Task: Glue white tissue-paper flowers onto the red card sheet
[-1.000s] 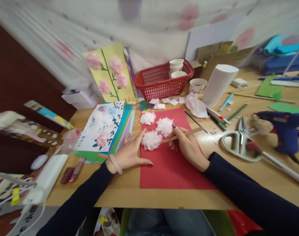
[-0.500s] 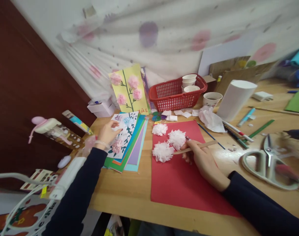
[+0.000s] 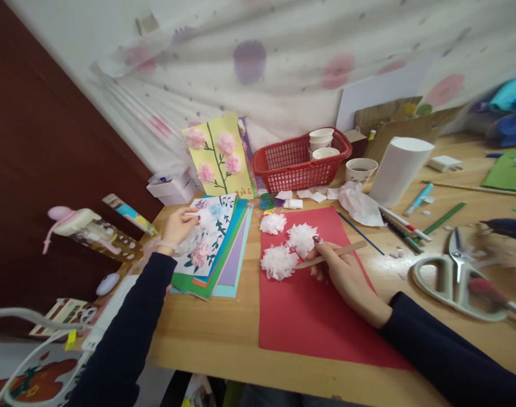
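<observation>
Here the right hand (image 3: 345,274) holds a stick (image 3: 354,247).

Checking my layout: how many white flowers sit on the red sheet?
3: the back-left flower, the front-left flower, and the rightmost flower, beside the right hand.

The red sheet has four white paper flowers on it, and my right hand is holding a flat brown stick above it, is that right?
Not quite: the head view shows three white paper flowers on the red sheet, not four. Your right hand is indeed holding the flat brown stick above it.
</observation>
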A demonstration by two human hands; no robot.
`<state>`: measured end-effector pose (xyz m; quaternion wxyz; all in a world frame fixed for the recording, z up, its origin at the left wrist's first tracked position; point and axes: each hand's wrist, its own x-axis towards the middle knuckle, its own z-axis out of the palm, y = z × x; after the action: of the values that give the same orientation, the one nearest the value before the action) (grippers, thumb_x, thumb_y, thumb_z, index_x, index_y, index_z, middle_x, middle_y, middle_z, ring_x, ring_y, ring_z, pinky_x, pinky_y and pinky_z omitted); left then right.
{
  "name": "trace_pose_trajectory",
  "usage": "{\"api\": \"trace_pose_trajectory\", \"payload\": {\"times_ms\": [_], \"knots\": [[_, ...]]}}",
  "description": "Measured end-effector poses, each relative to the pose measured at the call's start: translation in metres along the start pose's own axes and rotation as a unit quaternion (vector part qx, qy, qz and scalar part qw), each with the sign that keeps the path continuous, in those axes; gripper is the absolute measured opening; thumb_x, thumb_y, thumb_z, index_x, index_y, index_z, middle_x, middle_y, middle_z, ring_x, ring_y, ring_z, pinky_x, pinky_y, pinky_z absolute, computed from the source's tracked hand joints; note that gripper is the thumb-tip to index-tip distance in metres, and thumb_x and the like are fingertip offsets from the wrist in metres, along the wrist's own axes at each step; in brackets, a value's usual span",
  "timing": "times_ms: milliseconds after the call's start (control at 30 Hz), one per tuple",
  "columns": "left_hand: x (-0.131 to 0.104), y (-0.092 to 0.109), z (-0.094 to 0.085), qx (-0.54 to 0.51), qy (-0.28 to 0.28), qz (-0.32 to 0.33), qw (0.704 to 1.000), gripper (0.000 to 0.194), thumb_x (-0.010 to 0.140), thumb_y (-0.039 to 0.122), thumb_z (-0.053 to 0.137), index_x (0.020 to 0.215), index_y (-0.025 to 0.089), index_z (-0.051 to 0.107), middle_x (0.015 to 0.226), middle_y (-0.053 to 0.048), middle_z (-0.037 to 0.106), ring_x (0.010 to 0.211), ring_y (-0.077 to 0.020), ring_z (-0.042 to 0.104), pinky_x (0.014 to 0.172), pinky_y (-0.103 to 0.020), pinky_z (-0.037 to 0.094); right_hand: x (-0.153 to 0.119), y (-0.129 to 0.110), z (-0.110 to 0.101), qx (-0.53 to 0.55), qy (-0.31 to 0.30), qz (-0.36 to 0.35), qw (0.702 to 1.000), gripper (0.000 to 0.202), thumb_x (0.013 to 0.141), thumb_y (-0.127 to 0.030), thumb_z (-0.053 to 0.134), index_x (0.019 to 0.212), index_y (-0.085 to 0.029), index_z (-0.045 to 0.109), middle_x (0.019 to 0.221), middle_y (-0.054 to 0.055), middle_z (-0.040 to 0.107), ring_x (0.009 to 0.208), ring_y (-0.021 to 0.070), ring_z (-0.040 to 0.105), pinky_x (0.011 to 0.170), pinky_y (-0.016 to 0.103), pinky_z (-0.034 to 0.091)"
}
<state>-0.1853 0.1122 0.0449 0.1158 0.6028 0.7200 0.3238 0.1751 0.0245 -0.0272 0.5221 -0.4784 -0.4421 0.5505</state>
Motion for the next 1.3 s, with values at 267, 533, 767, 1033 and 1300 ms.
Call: {"api": "trace_pose_trajectory", "payload": {"times_ms": [267,533,767,1033,1300], "knots": [[-0.012,0.008,-0.001,-0.062,-0.072,-0.039,0.995,0.023,0.056,0.033,0.076,0.073,0.019,0.068,0.075,-0.006,0.075,0.082,-0.0255,0.073,0.076,-0.033,0.054,-0.003,-0.006,0.002,0.002,-0.001,0.017,1.0,0.05,0.072,-0.068,0.062,0.06,-0.019,0.061,0.044,0.001,0.057,0.038,0.0109,0.048,0.039,0.023,0.034],[-0.014,0.005,-0.003,-0.072,-0.16,-0.082,0.981,0.023,0.046,0.036,0.079,0.058,0.02,0.068,0.065,-0.004,0.07,0.072,-0.0237,0.067,0.065,-0.032,0.049,-0.002,-0.005,0.002,0.007,-0.007,0.007,1.0,0.05,0.072,-0.068,0.061,0.06,-0.02,0.058,0.043,0.0,0.056,0.038,0.0107,0.048,0.039,0.023,0.034],[-0.048,0.035,-0.011,-0.147,-0.17,-0.065,0.972,0.033,0.049,0.045,0.08,0.068,0.021,0.068,0.076,-0.004,0.07,0.074,-0.0187,0.062,0.068,-0.029,0.05,-0.004,-0.003,0.001,-0.004,-0.021,-0.014,1.0,0.052,0.078,-0.069,0.058,0.062,-0.019,0.059,0.045,0.0,0.056,0.039,0.0108,0.049,0.04,0.023,0.035],[-0.119,0.094,0.01,-0.04,-0.435,0.063,0.897,0.02,0.076,0.044,0.067,0.074,0.024,0.069,0.073,0.0,0.066,0.066,-0.0164,0.058,0.06,-0.027,0.044,-0.006,0.003,0.002,-0.082,-0.063,-0.057,0.993,0.05,0.091,-0.06,0.049,0.064,-0.02,0.058,0.048,-0.001,0.055,0.042,0.011,0.051,0.044,0.023,0.038],[-0.146,0.11,0.054,0.017,-0.433,0.159,0.887,0.018,0.082,0.038,0.06,0.078,0.023,0.069,0.083,-0.002,0.069,0.087,-0.0222,0.062,0.082,-0.035,0.045,-0.006,0.008,0.004,-0.092,-0.088,-0.093,0.987,0.044,0.096,-0.053,0.046,0.07,-0.019,0.058,0.056,0.0,0.06,0.048,0.0116,0.055,0.05,0.023,0.043]]}}
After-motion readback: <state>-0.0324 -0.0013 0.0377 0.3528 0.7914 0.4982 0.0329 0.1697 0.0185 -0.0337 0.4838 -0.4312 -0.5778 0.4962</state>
